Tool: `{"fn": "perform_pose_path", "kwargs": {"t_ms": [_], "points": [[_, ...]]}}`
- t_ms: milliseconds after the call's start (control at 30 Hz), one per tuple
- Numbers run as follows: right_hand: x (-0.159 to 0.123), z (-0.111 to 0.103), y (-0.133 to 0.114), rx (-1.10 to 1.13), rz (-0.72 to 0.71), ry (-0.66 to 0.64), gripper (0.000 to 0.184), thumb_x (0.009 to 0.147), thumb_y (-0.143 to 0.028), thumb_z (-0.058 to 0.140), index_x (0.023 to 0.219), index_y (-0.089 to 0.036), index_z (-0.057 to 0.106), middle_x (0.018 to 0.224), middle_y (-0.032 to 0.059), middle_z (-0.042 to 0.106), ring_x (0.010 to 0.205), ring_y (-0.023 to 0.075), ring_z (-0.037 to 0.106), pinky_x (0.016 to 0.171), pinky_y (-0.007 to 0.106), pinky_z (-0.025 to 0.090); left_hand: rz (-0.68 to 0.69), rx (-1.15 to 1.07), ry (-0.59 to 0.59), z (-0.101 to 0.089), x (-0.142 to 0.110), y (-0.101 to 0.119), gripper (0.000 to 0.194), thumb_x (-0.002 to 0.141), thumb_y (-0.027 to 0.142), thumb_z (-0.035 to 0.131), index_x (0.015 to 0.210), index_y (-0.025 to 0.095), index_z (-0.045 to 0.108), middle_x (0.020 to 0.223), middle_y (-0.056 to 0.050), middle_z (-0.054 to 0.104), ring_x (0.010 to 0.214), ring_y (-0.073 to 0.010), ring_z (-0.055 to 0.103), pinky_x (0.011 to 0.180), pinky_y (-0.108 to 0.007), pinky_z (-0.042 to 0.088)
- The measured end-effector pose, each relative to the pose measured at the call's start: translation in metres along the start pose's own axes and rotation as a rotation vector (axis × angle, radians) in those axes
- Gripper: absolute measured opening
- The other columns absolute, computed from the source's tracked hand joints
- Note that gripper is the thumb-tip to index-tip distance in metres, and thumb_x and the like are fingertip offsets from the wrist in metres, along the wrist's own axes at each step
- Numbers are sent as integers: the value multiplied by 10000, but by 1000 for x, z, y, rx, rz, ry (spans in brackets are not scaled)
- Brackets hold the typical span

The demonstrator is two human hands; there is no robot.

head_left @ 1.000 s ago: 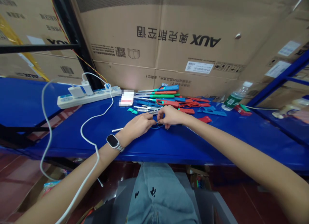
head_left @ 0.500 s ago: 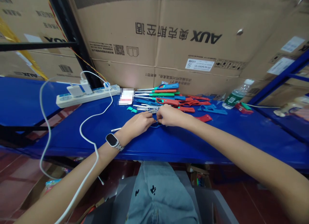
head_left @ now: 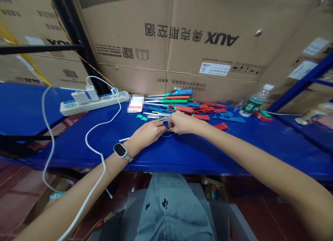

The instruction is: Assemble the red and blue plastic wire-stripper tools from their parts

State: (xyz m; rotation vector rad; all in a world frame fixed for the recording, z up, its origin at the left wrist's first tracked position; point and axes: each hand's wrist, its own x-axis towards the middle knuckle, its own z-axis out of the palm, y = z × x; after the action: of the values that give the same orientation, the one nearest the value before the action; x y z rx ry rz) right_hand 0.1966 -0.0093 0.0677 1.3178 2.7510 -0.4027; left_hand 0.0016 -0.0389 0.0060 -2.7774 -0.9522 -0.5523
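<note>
My left hand (head_left: 152,130) rests low over the blue shelf, its fingers closed around a stick lighter whose metal tube (head_left: 124,139) pokes out left of the wrist. A thin blue curved edge (head_left: 167,135) shows beneath the fingertips; most of the lighter is hidden. My right hand (head_left: 179,123) meets the left one, thumb and fingers pinched on a tiny part too small to make out. Just beyond the hands are loose metal tubes (head_left: 156,115) and a pile of stick lighters (head_left: 179,108). Two small green pieces (head_left: 142,117) lie left of them.
Red handle shells (head_left: 208,110) and a blue one (head_left: 230,117) lie to the right, near a water bottle (head_left: 256,101). A power strip (head_left: 95,103) with a trailing white cable (head_left: 99,125) sits left. A large cardboard box (head_left: 166,33) stands behind the shelf (head_left: 208,157).
Both hands stay together at the same spot. My right fingers have drawn in closer and bent down over the small part. The view has shifted very slightly.
</note>
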Motion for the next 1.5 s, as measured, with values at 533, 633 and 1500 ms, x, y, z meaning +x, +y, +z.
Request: {"fn": "perform_pose_path", "kwargs": {"t_ms": [533, 633, 1500], "points": [[3, 2, 5, 511, 187, -88, 163, 789, -16, 622, 699, -152, 628, 479, -14, 614, 487, 153, 663, 504, 213, 554, -2, -22, -10, -2, -1, 1, 372, 1062, 189, 411, 1008, 166, 778, 865, -79, 633, 824, -204, 614, 701, -308, 492], [7, 0, 8, 613, 235, -124, 186, 768, 12, 624, 674, -148, 622, 463, -25, 610, 480, 140, 660, 505, 203, 571, -4, -41, -14, -2, 0, 0, 357, 1062, 190, 422, 1041, 168, 778, 873, -77, 633, 829, -203, 613, 704, -299, 486], [6, -2, 1, 516, 215, -134, 210, 797, -8, 624, 663, -170, 617, 439, -23, 614, 508, 181, 688, 592, 281, 608, -33, -185, 18, 2, -5, -9, 261, 1045, 215, 502, 1026, 159, 757, 966, -85, 708, 887, -195, 678, 795, -316, 553]]}}
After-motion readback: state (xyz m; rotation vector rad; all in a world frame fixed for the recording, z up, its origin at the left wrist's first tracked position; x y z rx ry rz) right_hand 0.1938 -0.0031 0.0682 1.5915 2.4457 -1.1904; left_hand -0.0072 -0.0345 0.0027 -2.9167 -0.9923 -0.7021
